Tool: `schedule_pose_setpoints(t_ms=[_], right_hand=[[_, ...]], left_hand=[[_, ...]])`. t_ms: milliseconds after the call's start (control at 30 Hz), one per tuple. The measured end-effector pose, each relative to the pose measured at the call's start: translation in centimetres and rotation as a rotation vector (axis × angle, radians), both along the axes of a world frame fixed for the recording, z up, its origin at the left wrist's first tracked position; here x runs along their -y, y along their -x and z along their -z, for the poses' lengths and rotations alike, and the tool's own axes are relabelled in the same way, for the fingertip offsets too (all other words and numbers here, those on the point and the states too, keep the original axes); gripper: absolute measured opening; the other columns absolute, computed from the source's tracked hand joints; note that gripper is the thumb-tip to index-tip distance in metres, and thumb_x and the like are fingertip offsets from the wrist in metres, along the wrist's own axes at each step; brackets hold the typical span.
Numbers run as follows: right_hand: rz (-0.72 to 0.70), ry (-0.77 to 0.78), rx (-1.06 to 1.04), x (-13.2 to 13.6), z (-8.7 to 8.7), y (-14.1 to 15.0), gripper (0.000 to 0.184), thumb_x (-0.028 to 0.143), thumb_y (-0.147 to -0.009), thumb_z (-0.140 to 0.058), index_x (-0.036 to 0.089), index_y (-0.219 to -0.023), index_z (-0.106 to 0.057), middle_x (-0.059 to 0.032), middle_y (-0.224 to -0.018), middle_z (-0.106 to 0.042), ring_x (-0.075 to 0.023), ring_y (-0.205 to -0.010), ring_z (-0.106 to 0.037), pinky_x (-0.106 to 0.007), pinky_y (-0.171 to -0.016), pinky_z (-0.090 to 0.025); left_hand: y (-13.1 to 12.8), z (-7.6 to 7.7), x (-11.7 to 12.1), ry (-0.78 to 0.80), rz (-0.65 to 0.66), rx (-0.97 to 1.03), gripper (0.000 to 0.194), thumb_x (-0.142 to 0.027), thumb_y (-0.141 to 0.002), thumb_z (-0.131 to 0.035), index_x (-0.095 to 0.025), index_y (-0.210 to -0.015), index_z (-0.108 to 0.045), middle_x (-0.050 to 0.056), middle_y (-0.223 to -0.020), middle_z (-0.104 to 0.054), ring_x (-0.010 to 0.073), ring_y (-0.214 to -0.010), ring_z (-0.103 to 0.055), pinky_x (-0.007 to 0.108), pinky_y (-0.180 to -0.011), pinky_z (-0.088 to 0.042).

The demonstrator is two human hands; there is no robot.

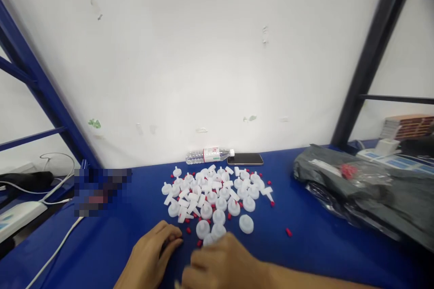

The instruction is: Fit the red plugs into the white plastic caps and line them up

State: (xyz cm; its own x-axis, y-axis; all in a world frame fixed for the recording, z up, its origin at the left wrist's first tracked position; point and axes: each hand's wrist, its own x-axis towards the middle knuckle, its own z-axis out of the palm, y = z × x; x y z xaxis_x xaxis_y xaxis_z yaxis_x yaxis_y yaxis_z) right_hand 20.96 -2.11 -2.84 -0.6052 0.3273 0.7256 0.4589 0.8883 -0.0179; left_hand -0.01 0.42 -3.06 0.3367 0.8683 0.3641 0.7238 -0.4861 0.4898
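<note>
My left hand (152,253) rests on the blue table, thumb and fingertips drawn together at the near left of a pile. Whatever may be between those fingertips is hidden. Just right of it, my right hand (219,264) is blurred, its fingers curled in, covering part of the nearest white pieces; a small pale tip shows under it, too smeared to name. The pile holds several round white plastic caps with a short spout (206,211), flat white tab-shaped pieces (193,198) and small red plugs (189,230). One white cap (246,224) lies at the pile's right edge.
Behind the pile, a clear plastic bottle (210,155) lies on its side beside a dark phone (245,159). A grey plastic bag (352,185) covers the right side. One red plug (288,232) lies apart. At left are a white power strip (22,217) and cable (57,250).
</note>
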Motion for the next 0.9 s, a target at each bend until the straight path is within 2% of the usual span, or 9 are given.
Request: schedule_pose_setpoints(t_ms=[100, 200, 267, 400, 467, 600, 667, 767, 900], right_hand=[[0.116, 0.271, -0.197, -1.1, -4.1, -2.9, 0.032, 0.026, -0.099, -0.050, 0.021, -0.068, -0.057, 0.0035, -0.057, -0.060, -0.0093, -0.047, -0.051, -0.025, -0.051, -0.028], [0.232, 0.338, -0.250, -2.5, -6.1, -6.6, 0.038, 0.027, -0.103, -0.045, 0.019, -0.069, -0.060, 0.0007, -0.058, -0.058, -0.0122, -0.052, -0.050, -0.027, -0.058, -0.029], [0.251, 0.385, -0.240, -3.0, -6.3, -8.4, 0.038, 0.029, -0.105, -0.046, 0.019, -0.075, -0.066, 0.0010, -0.059, -0.060, -0.0129, -0.054, -0.051, -0.027, -0.060, -0.030], [0.176, 0.488, -0.120, -2.9, -6.0, -9.6, 0.024, 0.041, -0.095, -0.070, 0.022, -0.083, -0.079, 0.0032, -0.059, -0.068, -0.0134, -0.054, -0.060, -0.025, -0.060, -0.036], [0.137, 0.537, -0.068, -2.8, -5.9, -9.3, 0.024, 0.047, -0.089, -0.077, 0.025, -0.085, -0.082, 0.0040, -0.058, -0.070, -0.0137, -0.053, -0.062, -0.024, -0.058, -0.038], [0.084, 0.634, -0.015, -3.0, -5.5, -8.6, 0.015, 0.041, -0.085, -0.082, 0.025, -0.083, -0.084, 0.0031, -0.062, -0.074, -0.0153, -0.055, -0.065, -0.025, -0.060, -0.042], [0.070, 0.667, -0.029, -3.2, -5.6, -8.5, 0.013, 0.037, -0.086, -0.082, 0.025, -0.081, -0.083, 0.0015, -0.070, -0.077, -0.0164, -0.061, -0.066, -0.026, -0.062, -0.043], [0.096, 0.676, -0.132, -2.9, -6.7, -9.0, 0.019, 0.041, -0.091, -0.077, 0.024, -0.084, -0.079, -0.0020, -0.086, -0.079, -0.0188, -0.074, -0.068, -0.028, -0.068, -0.046], [0.114, 0.720, -0.303, -0.4, -8.3, -9.3, 0.030, 0.049, -0.106, -0.052, 0.024, -0.092, -0.061, -0.0059, -0.107, -0.076, -0.0196, -0.085, -0.071, -0.028, -0.065, -0.051]], left_hand=[[-0.6, -0.5, 0.4, -0.012, -0.040, 0.042, 0.027, -0.042, -0.091, -0.057, -0.027, -0.080, -0.076, 0.003, -0.081, -0.074, 0.0194, -0.072, -0.072, 0.027, -0.070, -0.057], [-1.2, -0.8, 1.0, -0.024, -0.098, 0.087, 0.033, -0.052, -0.090, -0.057, -0.026, -0.085, -0.076, 0.007, -0.095, -0.075, 0.0242, -0.084, -0.072, 0.033, -0.079, -0.057], [-1.5, -1.0, 1.5, -0.030, -0.124, 0.120, 0.034, -0.054, -0.091, -0.056, -0.026, -0.090, -0.074, 0.006, -0.098, -0.076, 0.0243, -0.085, -0.071, 0.033, -0.080, -0.056], [-2.0, -1.2, 2.0, -0.035, -0.138, 0.190, 0.035, -0.057, -0.090, -0.056, -0.027, -0.087, -0.073, 0.000, -0.072, -0.074, 0.0200, -0.061, -0.069, 0.028, -0.060, -0.053], [-2.1, -0.8, 1.9, -0.020, -0.137, 0.230, 0.037, -0.059, -0.089, -0.057, -0.026, -0.088, -0.075, 0.000, -0.071, -0.075, 0.0190, -0.056, -0.068, 0.026, -0.053, -0.052], [-1.7, 0.0, 1.8, 0.026, -0.172, 0.338, 0.047, -0.064, -0.086, -0.062, -0.025, -0.109, -0.075, 0.001, -0.086, -0.079, 0.0199, -0.067, -0.071, 0.028, -0.062, -0.057], [-1.6, 0.0, 2.0, 0.066, -0.193, 0.379, 0.048, -0.064, -0.084, -0.066, -0.024, -0.109, -0.076, 0.002, -0.087, -0.079, 0.0192, -0.065, -0.069, 0.028, -0.061, -0.055], [-1.6, -0.2, 2.4, 0.115, -0.194, 0.434, 0.044, -0.065, -0.082, -0.068, -0.025, -0.098, -0.080, 0.002, -0.088, -0.080, 0.0163, -0.058, -0.063, 0.028, -0.058, -0.051], [-1.7, -0.4, 2.7, 0.143, -0.171, 0.527, 0.045, -0.065, -0.081, -0.069, -0.026, -0.099, -0.082, 0.003, -0.100, -0.081, 0.0145, -0.057, -0.060, 0.028, -0.058, -0.050]])
